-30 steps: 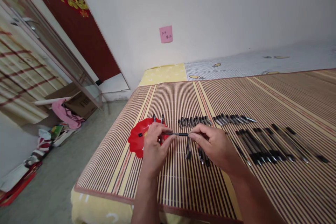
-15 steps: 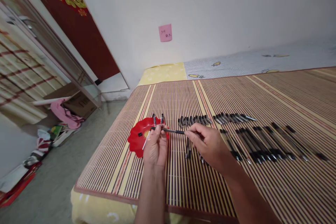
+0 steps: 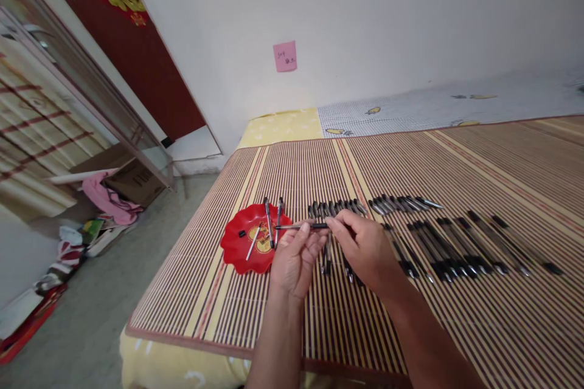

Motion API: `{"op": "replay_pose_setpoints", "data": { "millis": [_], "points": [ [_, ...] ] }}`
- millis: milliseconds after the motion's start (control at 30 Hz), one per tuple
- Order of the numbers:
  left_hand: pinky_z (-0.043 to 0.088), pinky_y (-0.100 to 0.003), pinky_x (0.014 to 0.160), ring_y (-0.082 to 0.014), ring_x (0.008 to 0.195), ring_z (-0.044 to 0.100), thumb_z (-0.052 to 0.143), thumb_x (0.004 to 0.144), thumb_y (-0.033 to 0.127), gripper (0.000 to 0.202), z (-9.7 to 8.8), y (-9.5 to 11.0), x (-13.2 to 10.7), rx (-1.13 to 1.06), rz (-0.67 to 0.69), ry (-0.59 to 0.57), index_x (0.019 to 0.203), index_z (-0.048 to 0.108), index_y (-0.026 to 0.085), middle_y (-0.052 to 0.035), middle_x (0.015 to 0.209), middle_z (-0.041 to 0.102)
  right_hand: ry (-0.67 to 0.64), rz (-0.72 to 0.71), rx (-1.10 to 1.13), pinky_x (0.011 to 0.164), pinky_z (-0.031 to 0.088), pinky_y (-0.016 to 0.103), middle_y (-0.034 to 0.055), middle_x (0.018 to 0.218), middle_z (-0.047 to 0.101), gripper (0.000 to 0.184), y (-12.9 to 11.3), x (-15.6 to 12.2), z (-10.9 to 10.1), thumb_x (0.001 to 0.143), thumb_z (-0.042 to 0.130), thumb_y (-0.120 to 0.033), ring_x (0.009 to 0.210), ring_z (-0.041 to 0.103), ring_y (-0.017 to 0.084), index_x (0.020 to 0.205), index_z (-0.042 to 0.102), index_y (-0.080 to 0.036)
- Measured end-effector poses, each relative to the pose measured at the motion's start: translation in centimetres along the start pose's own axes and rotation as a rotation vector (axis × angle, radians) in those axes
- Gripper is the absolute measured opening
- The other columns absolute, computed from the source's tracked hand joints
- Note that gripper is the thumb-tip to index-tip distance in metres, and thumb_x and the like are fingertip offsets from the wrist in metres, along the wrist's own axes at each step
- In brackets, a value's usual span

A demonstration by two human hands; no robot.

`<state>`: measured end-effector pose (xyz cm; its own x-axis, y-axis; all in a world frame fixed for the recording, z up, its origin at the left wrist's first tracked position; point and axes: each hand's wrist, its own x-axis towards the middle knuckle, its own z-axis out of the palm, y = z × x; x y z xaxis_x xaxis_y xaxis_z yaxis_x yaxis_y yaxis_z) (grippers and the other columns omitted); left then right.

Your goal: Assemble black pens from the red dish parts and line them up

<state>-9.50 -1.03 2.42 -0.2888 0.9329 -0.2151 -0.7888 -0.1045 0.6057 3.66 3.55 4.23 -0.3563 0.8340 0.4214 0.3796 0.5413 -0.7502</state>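
Observation:
A dark pen lies level between my two hands above the mat. The thumb and fingers of my left hand pinch its middle, palm turned up. At its right end, the fingertips of my right hand close on it. Just left of my left hand stands a red scalloped plate. On it are two pens, a thin white tube and a small black piece. Below my right hand, more pens are partly hidden.
Several short pen pieces lie in a row behind my hands, with another row to their right. Several long pens spread across the striped mat at right. The bed's left edge drops to the floor.
My left hand has moved right along the pen, nearer my right hand. More of the red plate and the pens on it now shows.

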Motion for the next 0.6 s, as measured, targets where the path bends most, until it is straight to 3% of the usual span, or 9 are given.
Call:
{"op": "replay_pose_setpoints", "data": {
  "millis": [133, 233, 333, 400, 500, 600],
  "points": [
    [0.06, -0.02, 0.068, -0.0135, 0.072, 0.073, 0.053, 0.097, 0.01, 0.023, 0.5, 0.6, 0.1, -0.171, -0.118, 0.13, 0.08, 0.068, 0.009, -0.0099, 0.078, 0.074, -0.009, 0.061, 0.123, 0.053, 0.036, 0.026, -0.0036, 0.054, 0.049, 0.039, -0.2, 0.1, -0.2, 0.101, 0.043, -0.043, 0.051, 0.05, 0.013, 0.069, 0.051, -0.021],
    [0.06, -0.02, 0.068, -0.0137, 0.073, 0.074, 0.045, 0.101, 0.013, 0.03, 0.9, 1.2, 0.0, -0.293, -0.159, 0.227, 0.079, 0.066, 0.01, -0.0088, 0.077, 0.073, -0.009, 0.102, 0.222, 0.053, 0.041, 0.026, -0.0023, 0.057, 0.055, 0.033, 0.1, 0.2, -0.6, 0.1, 0.045, -0.043, 0.053, 0.055, 0.014, 0.082, 0.061, -0.019],
    [0.059, -0.021, 0.066, -0.0159, 0.074, 0.074, 0.048, 0.099, 0.012, 0.026, 1.1, 1.5, -0.1, -0.264, -0.105, 0.239, 0.08, 0.066, 0.009, -0.0095, 0.078, 0.073, 0.028, 0.108, 0.235, 0.054, 0.046, 0.027, 0.0006, 0.067, 0.064, 0.023, 0.4, 0.3, -0.8, 0.094, 0.055, -0.035, 0.056, 0.06, 0.015, 0.101, 0.068, -0.017],
    [0.059, -0.023, 0.066, -0.017, 0.073, 0.074, 0.053, 0.096, 0.009, 0.021, 0.9, 1.4, -0.1, -0.212, -0.033, 0.243, 0.08, 0.065, 0.009, -0.0099, 0.078, 0.073, 0.023, 0.09, 0.245, 0.056, 0.049, 0.028, 0.0036, 0.079, 0.07, 0.026, 0.5, 0.3, -0.8, 0.091, 0.059, -0.03, 0.06, 0.062, 0.015, 0.111, 0.068, -0.017],
    [0.059, -0.025, 0.067, -0.0183, 0.073, 0.074, 0.06, 0.092, 0.008, 0.014, 0.6, 1.1, -0.1, -0.153, 0.062, 0.233, 0.079, 0.064, 0.01, -0.0106, 0.079, 0.074, -0.01, 0.048, 0.265, 0.065, 0.054, 0.029, 0.0059, 0.094, 0.073, 0.031, 0.3, 0.2, -0.6, 0.089, 0.061, -0.025, 0.07, 0.067, 0.016, 0.118, 0.067, -0.019],
    [0.058, -0.026, 0.069, -0.0186, 0.075, 0.074, 0.071, 0.084, 0.011, 0.008, 0.5, 0.9, -0.3, -0.1, 0.12, 0.168, 0.08, 0.064, 0.011, -0.0108, 0.082, 0.075, -0.023, 0.022, 0.261, 0.07, 0.055, 0.031, 0.0057, 0.096, 0.073, 0.03, 0.0, 0.2, -0.4, 0.089, 0.061, -0.024, 0.076, 0.069, 0.017, 0.118, 0.068, -0.021]
  ]
}}
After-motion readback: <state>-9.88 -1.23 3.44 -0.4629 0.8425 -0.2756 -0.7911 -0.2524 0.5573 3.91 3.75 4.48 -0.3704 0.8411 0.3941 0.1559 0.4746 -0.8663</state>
